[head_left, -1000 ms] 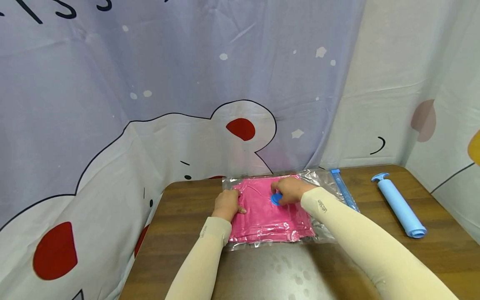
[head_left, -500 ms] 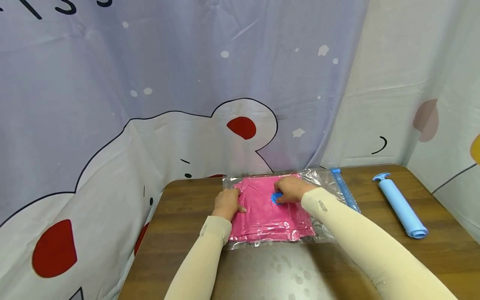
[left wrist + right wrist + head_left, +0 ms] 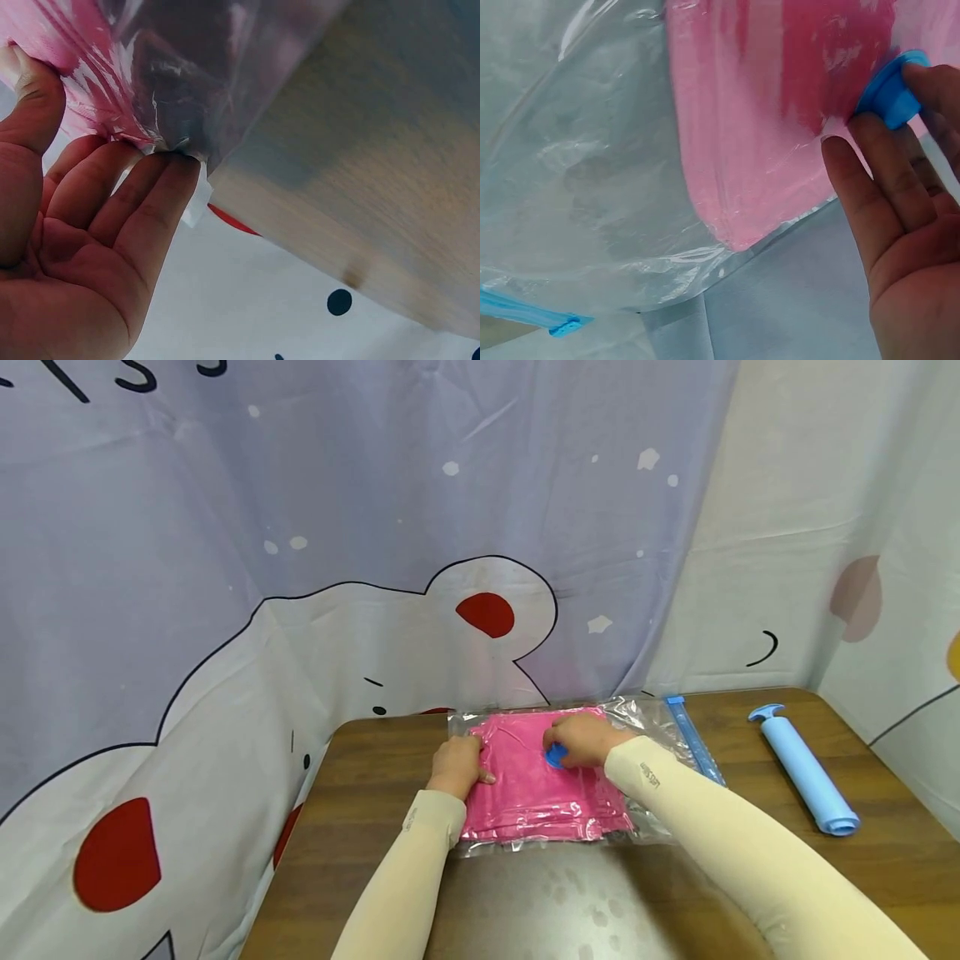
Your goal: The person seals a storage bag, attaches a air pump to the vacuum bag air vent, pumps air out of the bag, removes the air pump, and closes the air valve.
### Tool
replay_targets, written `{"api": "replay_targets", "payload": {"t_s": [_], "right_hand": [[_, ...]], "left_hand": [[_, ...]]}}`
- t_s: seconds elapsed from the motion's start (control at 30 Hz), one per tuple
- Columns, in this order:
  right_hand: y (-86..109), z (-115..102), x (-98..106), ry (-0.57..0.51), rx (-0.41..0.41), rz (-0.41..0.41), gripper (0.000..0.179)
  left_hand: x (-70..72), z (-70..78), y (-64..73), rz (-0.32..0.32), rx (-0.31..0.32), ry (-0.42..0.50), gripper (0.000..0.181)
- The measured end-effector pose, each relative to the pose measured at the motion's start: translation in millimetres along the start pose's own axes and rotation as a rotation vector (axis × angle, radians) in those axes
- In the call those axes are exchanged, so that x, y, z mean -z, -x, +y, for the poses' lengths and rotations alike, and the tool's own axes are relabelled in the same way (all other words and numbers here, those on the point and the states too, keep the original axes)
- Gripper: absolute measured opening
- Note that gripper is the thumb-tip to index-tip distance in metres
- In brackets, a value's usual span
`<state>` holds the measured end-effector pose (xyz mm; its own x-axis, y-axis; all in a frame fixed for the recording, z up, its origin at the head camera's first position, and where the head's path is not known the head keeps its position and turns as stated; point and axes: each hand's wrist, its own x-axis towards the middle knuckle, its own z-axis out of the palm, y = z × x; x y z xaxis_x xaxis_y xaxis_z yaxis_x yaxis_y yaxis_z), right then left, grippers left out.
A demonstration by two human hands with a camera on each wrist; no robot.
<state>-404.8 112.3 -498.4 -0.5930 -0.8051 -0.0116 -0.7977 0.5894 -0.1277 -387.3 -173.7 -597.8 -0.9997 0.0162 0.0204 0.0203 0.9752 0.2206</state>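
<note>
A clear vacuum storage bag (image 3: 648,720) lies flat near the table's back edge, with folded pink fabric (image 3: 521,785) inside. My right hand (image 3: 583,737) pinches the blue valve cap (image 3: 891,94) on the bag between thumb and fingers; in the head view the hand partly covers it. At the bag's left edge rests my left hand (image 3: 455,767). Its thumb lies over the pink fabric, and its nearly straight fingers (image 3: 169,187) touch the plastic. A blue zip strip (image 3: 693,739) runs along the bag's right end.
A light blue hand pump (image 3: 806,772) with a T-shaped handle lies to the right of the bag on the wooden table (image 3: 367,793). A patterned curtain (image 3: 360,485) hangs close behind the table.
My right fingers have shifted slightly around the blue valve cap. The left hand, the bag and the pump stay in place; the head view has moved a little.
</note>
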Motion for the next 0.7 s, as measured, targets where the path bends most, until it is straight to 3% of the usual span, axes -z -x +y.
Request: {"api": "replay_targets", "payload": {"t_s": [0.1,0.3,0.53,0.7], "right_hand": [[-0.6,-2.6,-1.0,0.033,-0.011,0.014,0.025],[-2.6,-1.4,-3.4,0.024,-0.056,0.007,0.020],[-4.3,-1.5,-2.6,0.041,-0.093,-0.010,0.024],[-5.1,-6.1,3.6,0.029,-0.075,-0.025,0.018]], "left_hand": [[5.7,3.8,3.0,-0.017,0.003,0.004,0.072],[-10.0,-4.8,-5.9,0.007,0.001,0.023,0.074],[-14.4,-8.2,-10.3,-0.001,-0.010,0.016,0.075],[-25.3,-16.6,-17.4,0.022,-0.020,0.008,0.074]]}}
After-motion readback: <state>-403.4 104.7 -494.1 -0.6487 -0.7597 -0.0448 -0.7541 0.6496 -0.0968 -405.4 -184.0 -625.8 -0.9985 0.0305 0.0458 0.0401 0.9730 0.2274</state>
